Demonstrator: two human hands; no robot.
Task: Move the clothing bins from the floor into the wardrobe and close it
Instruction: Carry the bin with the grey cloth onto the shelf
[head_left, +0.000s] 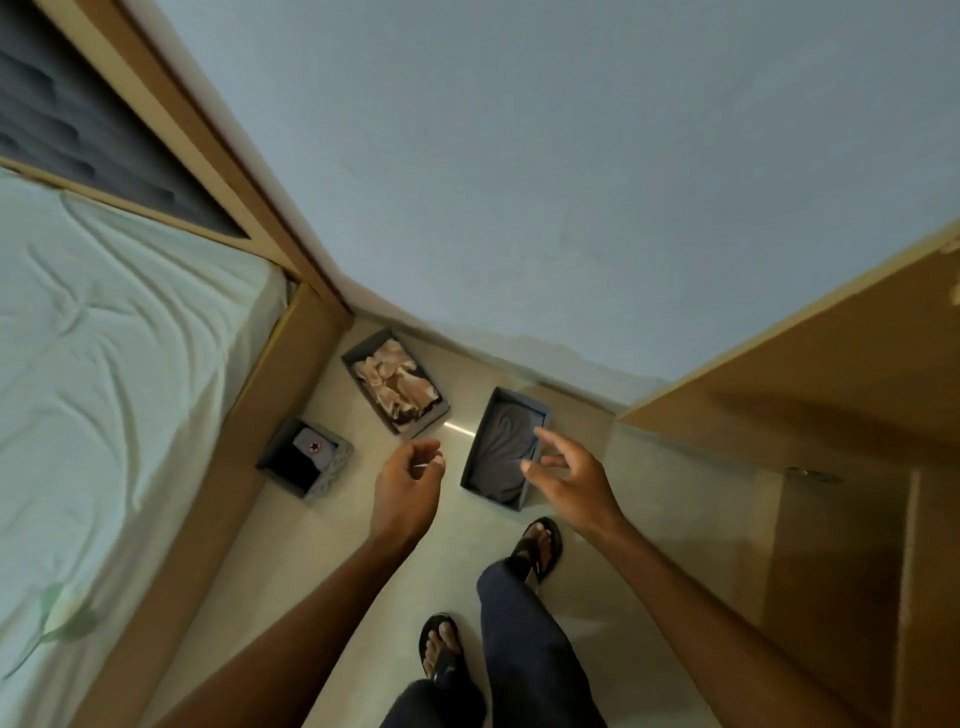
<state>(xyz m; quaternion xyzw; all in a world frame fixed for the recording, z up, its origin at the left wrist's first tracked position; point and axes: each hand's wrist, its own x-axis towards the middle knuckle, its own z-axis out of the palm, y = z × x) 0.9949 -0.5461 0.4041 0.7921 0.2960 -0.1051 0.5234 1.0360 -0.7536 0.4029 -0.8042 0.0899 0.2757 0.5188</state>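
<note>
Three grey clothing bins are seen on the pale floor (363, 530), set between the bed (104, 389) on the left and the wooden wardrobe (810, 415) on the right, near the foot of the blue-grey wall (519, 182). The small square bin (305, 457) is placed just beside the bed frame; dark items and a grey piece marked with a star are held in it, and a cut-out pattern is shown on its outer wall. The middle bin (396, 386), long and rectangular, is filled with crumpled beige and brown cloth and lies close to the wall. The third bin (506, 448), also rectangular, is filled with smooth grey fabric and is set nearest the wardrobe, apart from the other two. Two bare hands are held out above the floor. The left hand (408, 480) is loosely curled, fingers bent toward the thumb, and nothing is gripped in it. The right hand (569, 478) is spread open with fingers apart, seen over the near corner of the third bin; no hold on it is seen. Two feet in dark sandals (540, 545) and dark trouser legs are visible below the hands. The wardrobe door is seen standing open.
</note>
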